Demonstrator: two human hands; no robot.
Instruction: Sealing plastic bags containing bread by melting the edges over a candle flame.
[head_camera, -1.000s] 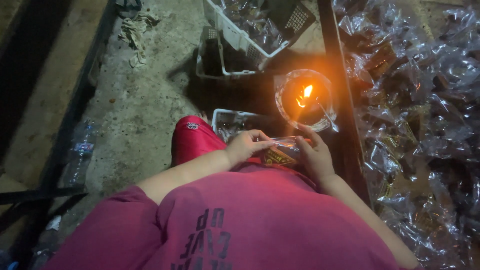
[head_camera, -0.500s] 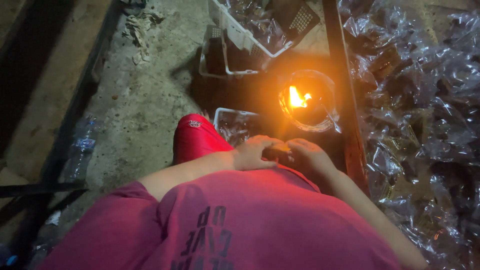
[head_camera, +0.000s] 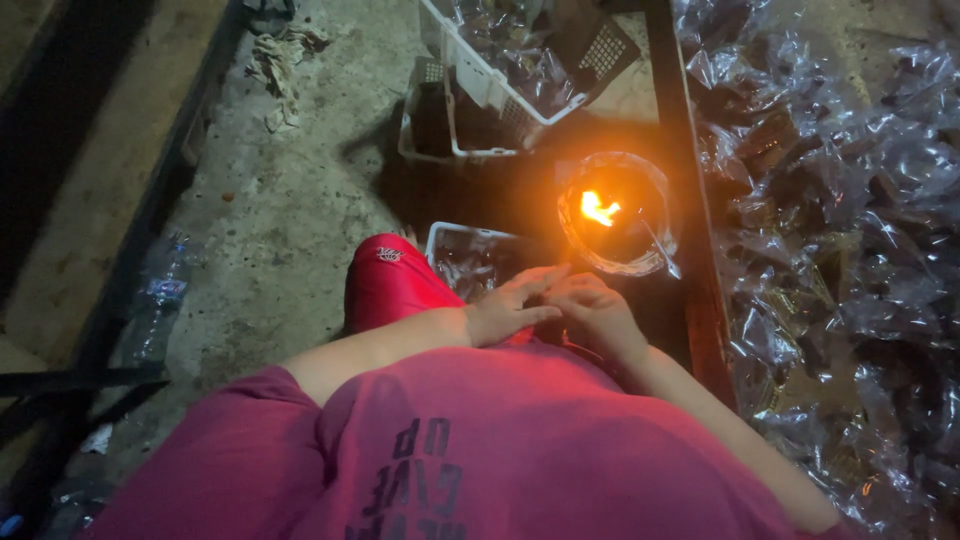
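Observation:
My left hand (head_camera: 510, 312) and my right hand (head_camera: 597, 315) meet over my lap, fingertips touching, just below a round clear bowl (head_camera: 625, 262). A small orange flame (head_camera: 599, 208) burns inside the bowl. The left fingers lie stretched toward the right hand, whose fingers are curled. Whatever lies between the hands is hidden in the dim light. A small white basket (head_camera: 450, 236) with clear packets stands left of the bowl, beside my knee in red shorts (head_camera: 388, 285).
A dark wooden beam (head_camera: 678, 150) runs along the bowl's right side. Beyond it lies a heap of clear plastic packets (head_camera: 835, 200). Two white baskets (head_camera: 470, 70) stand at the top. A plastic bottle (head_camera: 158, 295) lies on the concrete floor at left.
Both hands have drawn back from the flame and come down together toward my lap. The small packet held up near the flame a second ago is out of sight.

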